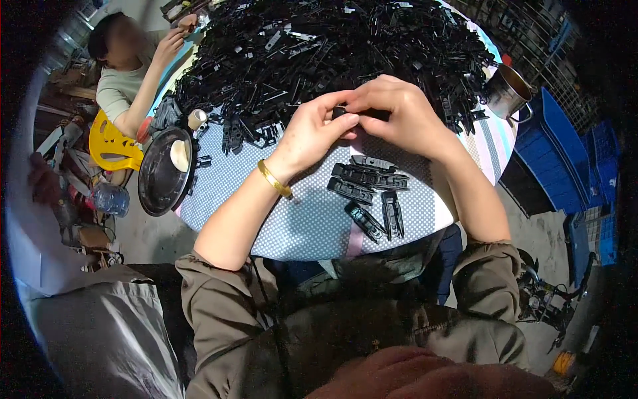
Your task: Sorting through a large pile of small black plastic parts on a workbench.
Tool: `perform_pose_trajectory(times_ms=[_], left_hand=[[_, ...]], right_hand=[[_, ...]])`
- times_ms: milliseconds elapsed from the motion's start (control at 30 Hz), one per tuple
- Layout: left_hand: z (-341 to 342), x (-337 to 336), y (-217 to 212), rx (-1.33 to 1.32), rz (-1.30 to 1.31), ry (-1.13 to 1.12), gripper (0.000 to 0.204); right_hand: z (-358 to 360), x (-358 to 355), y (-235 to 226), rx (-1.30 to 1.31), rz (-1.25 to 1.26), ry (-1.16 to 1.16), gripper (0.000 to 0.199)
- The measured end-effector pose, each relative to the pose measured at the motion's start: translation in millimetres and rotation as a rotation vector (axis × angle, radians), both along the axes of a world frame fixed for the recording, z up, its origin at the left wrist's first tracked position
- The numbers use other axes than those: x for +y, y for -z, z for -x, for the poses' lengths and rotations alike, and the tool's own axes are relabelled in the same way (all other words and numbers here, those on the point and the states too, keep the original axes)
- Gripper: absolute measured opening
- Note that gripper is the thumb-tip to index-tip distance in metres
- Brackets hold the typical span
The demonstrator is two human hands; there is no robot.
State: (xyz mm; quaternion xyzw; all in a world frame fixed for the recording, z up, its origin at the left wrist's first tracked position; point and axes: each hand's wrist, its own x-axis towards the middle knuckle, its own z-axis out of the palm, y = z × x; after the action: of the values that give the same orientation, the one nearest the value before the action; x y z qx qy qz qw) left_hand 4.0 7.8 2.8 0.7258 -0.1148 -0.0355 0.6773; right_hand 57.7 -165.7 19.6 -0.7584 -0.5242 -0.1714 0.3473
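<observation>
Both of my hands meet above the middle of the table, fingertips pinched around a small black plastic part (339,112) that my fingers mostly cover. My left hand (311,133), with a gold bangle on its wrist, is closed on the part's left side. From the right, my right hand (397,112) grips it with thumb and fingers. Just nearer than my hands lie several long black plastic pieces (369,179) in a small group. Behind my hands spreads a large heap of black plastic parts (332,50), a few with light metal strips.
A patterned cloth covers the round table (292,226). At the left edge stands a dark oval tray (156,189) holding a pale object. A metal mug (508,90) is at the right edge. Beyond the tray a co-worker (126,80) sits by a yellow chair (109,143). Blue crates (558,153) stand right.
</observation>
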Motion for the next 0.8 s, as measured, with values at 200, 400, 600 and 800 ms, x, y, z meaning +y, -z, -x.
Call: perform_pose_trajectory(times_ms=[200, 400, 600, 800], left_hand=[[6.3, -4.1, -3.8, -0.245, -0.209, -0.120, 0.040], [0.8, 5.3, -7.3, -0.121, 0.120, -0.126, 0.039], [4.2, 6.3, -18.9, -0.149, 0.266, 0.001, 0.044], [8.6, -2.5, -8.1, -0.142, 0.130, 0.121, 0.043]], right_hand=[[-8.1, -16.8, -14.7, 0.698, -0.051, -0.279, 0.042], [-9.7, -7.1, -5.9, 0.957, 0.002, -0.084, 0.041], [-5.5, -5.8, -7.1, 0.887, -0.177, -0.110, 0.028], [-39.1, -46.1, -22.0, 0.819, -0.081, -0.021, 0.038]])
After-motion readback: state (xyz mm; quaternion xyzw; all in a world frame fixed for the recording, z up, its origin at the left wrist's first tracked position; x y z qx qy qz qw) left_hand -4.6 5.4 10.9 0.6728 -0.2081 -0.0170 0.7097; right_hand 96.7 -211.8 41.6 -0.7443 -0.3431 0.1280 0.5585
